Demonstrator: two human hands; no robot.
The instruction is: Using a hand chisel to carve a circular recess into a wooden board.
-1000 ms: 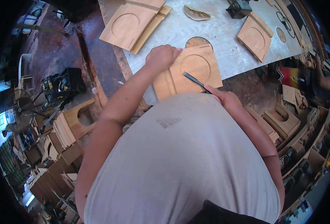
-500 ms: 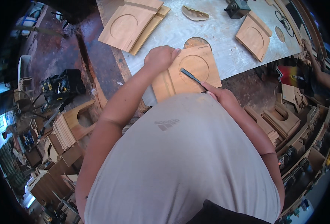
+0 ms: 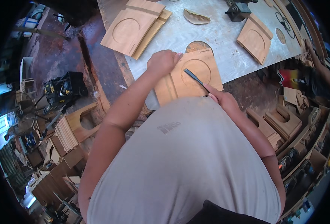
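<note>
A square wooden board (image 3: 185, 89) with a shallow round recess and a straight groove lies at the table's near edge, against my shirt. My left hand (image 3: 163, 62) is closed over the board's far left corner, thumb on its top face. In my right hand (image 3: 221, 98), low at the board's near right side, is a chisel (image 3: 194, 76). Its blade slants up and left, with the tip inside the left part of the round recess. The handle is mostly hidden by my fingers.
The metal-topped table (image 3: 224, 44) bears stacked grooved boards (image 3: 125, 31) at far left, a curled brownish piece (image 3: 196, 17), a dark block-shaped tool (image 3: 238, 11) and another recessed board (image 3: 255, 39). Cut wooden parts (image 3: 282, 121) lie to the right, a black tool bag (image 3: 66, 87) to the left.
The chisel tip has slid slightly away from me within the recess. My left hand keeps its hold on the board. The whole view has shifted a little.
</note>
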